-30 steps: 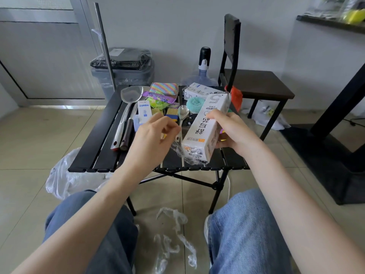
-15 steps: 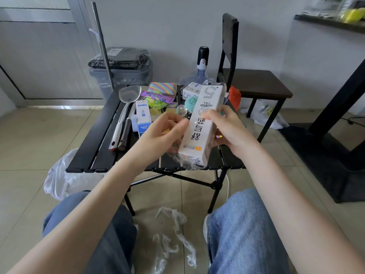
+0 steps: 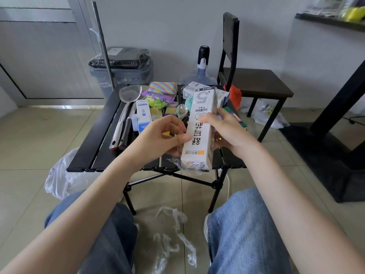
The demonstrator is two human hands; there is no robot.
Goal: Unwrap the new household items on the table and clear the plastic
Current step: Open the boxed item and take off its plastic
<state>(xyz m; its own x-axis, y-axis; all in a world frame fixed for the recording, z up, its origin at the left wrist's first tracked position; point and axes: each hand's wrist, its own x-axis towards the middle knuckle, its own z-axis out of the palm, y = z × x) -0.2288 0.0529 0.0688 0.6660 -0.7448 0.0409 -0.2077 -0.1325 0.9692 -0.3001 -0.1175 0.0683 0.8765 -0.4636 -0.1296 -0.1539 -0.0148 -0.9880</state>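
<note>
both hands [image 3: 158, 135] [image 3: 227, 131] gripping long white box [image 3: 199, 133], loose plastic wrap [image 3: 189, 166] at its near end, above black table [image 3: 94, 143]

A plain grey wall [image 3: 177, 26] runs across the back, with a metal-framed door [image 3: 39, 56] at the left. Pale beige tiles cover the floor [image 3: 29, 139]. A lidded grey bin [image 3: 120, 74] stands against the wall behind the worktop's far left corner. A dark wooden chair [image 3: 254, 80] sits beyond its far right corner, beside a black table leg [image 3: 339, 99]. A shelf [image 3: 331, 21] hangs upper right. Light is soft and even.
</note>
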